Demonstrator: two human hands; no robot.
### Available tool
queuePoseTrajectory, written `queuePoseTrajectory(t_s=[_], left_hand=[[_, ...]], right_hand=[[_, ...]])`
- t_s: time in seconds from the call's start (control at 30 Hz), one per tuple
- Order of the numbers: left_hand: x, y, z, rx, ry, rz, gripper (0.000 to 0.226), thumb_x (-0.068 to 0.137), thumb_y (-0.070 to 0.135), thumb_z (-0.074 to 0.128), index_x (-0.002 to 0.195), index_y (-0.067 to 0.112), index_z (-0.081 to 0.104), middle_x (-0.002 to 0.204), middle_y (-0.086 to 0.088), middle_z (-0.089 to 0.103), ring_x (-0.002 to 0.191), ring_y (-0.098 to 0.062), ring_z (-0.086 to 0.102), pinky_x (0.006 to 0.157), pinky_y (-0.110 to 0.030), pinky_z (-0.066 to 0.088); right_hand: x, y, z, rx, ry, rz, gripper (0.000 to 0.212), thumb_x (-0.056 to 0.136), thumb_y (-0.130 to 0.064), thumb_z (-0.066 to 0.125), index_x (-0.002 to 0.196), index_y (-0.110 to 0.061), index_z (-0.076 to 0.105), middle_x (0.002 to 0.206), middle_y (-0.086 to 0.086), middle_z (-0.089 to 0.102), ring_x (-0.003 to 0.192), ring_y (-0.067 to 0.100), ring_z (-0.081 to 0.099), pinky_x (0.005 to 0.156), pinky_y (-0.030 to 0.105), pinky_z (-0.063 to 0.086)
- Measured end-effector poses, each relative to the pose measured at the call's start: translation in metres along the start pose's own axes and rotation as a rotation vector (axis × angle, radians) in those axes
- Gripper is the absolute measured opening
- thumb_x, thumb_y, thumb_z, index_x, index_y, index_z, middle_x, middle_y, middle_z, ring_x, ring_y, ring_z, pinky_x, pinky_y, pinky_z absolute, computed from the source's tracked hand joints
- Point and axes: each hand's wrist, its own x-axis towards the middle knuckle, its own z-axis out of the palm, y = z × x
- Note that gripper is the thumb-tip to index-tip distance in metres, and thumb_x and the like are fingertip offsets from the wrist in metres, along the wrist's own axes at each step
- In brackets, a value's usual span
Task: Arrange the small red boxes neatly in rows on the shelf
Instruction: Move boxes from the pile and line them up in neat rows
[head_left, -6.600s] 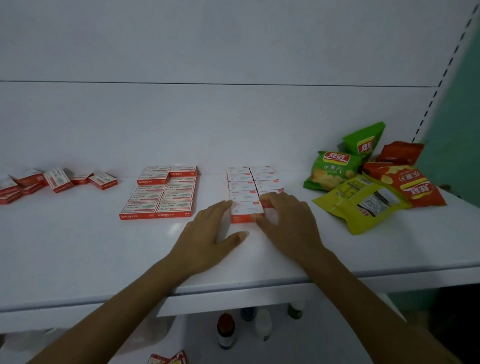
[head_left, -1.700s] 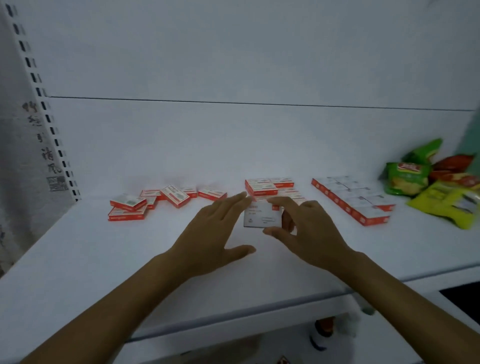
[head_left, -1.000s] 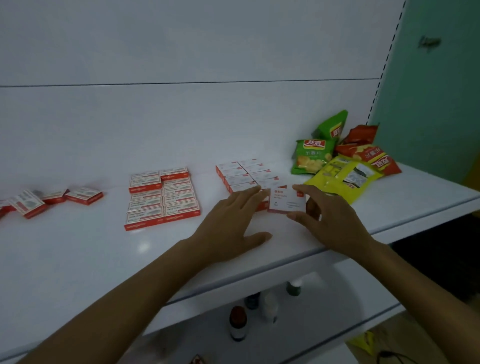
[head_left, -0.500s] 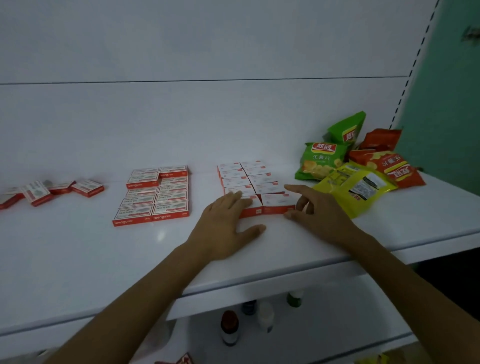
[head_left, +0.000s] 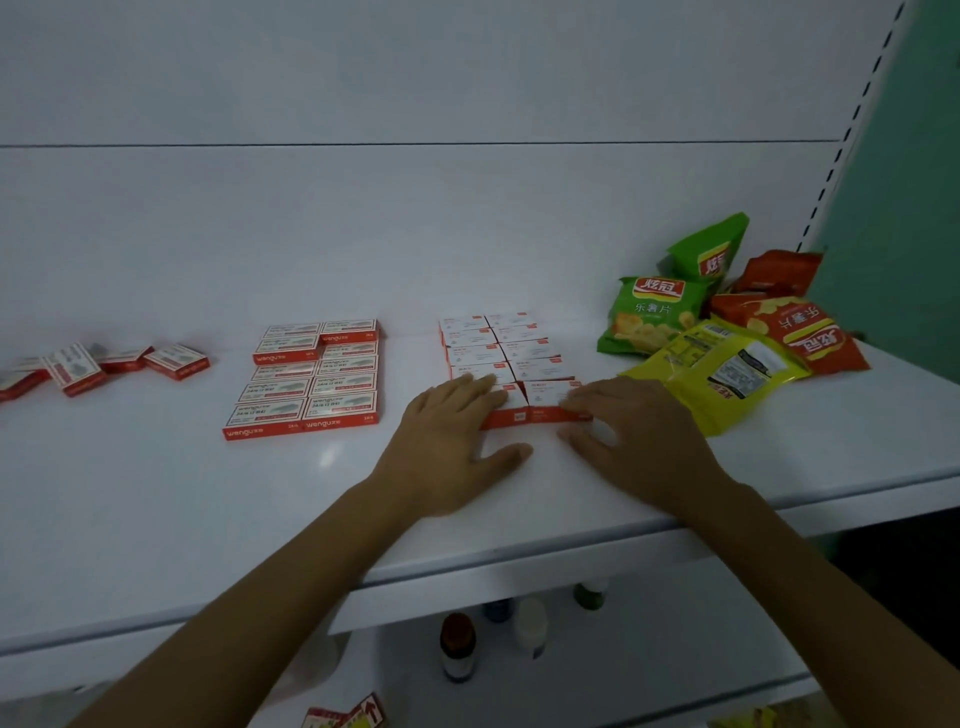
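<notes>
Now our left hand lies flat on the red boxes; our right hand, fingers loose, touches the front box, lying lengthwise along the bare shelf edge.

Head camera looks down onto shelf.

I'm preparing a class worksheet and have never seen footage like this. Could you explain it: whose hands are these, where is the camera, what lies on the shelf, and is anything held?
No machine here: a person works bare-handed, filmed by a camera worn on their head, looking forward and down. The left hand lies flat on the front-left box of a two-column block of red boxes; the right hand touches the front-right box with its fingertips. Nothing is lifted. The white shelf also carries a second tidy block, loose boxes at far left and snack bags at right.
</notes>
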Motion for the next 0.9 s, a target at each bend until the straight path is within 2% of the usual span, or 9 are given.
queuePoseTrajectory(t_s=[0.1,0.23,0.43,0.63,0.8,0.9], left_hand=[[-0.001,0.001,-0.001,-0.028,0.001,0.009,0.077,0.079,0.069,0.031,0.143,0.027,0.032,0.152,0.007,0.028,0.140,-0.012,0.022,0.116,-0.038,0.017],[0.000,-0.001,-0.001,-0.058,0.008,0.025,0.074,0.080,0.067,0.035,0.142,0.025,0.034,0.151,0.005,0.031,0.140,-0.013,0.024,0.116,-0.036,0.020],[-0.001,0.002,-0.002,-0.088,0.017,0.033,0.073,0.081,0.064,0.038,0.141,0.022,0.036,0.150,0.003,0.033,0.140,-0.014,0.025,0.115,-0.032,0.019],[-0.005,0.006,-0.008,-0.117,0.035,-0.009,0.070,0.089,0.052,0.049,0.146,0.022,0.023,0.153,0.002,0.026,0.140,-0.015,0.022,0.112,-0.028,0.017],[-0.007,0.010,-0.010,-0.115,0.039,-0.009,0.065,0.090,0.048,0.050,0.144,0.020,0.026,0.150,0.002,0.032,0.136,-0.015,0.029,0.110,-0.028,0.024],[-0.008,0.013,-0.010,-0.121,0.052,0.000,0.063,0.090,0.045,0.051,0.143,0.019,0.030,0.148,0.001,0.035,0.135,-0.016,0.032,0.110,-0.030,0.027]], right_hand=[[-0.001,0.001,0.000,0.009,-0.049,0.033,0.042,0.081,-0.052,0.050,0.105,-0.023,0.068,0.109,-0.003,0.069,0.099,0.017,0.064,0.085,0.029,0.046],[-0.002,0.001,-0.002,0.056,-0.096,0.066,0.043,0.081,-0.052,0.051,0.112,-0.026,0.064,0.117,-0.007,0.064,0.107,0.012,0.060,0.084,0.019,0.037],[-0.001,0.000,-0.005,0.067,-0.135,0.087,0.041,0.084,-0.050,0.057,0.119,-0.028,0.059,0.125,-0.012,0.058,0.114,0.008,0.054,0.081,0.016,0.033],[-0.001,-0.004,-0.006,0.120,-0.092,0.072,0.050,0.080,-0.050,0.057,0.120,-0.020,0.059,0.123,0.001,0.060,0.116,0.018,0.053,0.096,0.027,0.035],[0.000,-0.006,-0.007,0.098,-0.109,0.084,0.052,0.078,-0.052,0.054,0.120,-0.020,0.059,0.124,0.001,0.060,0.117,0.019,0.052,0.098,0.032,0.037],[0.000,-0.005,-0.008,0.086,-0.105,0.109,0.050,0.080,-0.049,0.061,0.121,-0.020,0.058,0.126,0.001,0.059,0.118,0.020,0.051,0.099,0.034,0.036]])
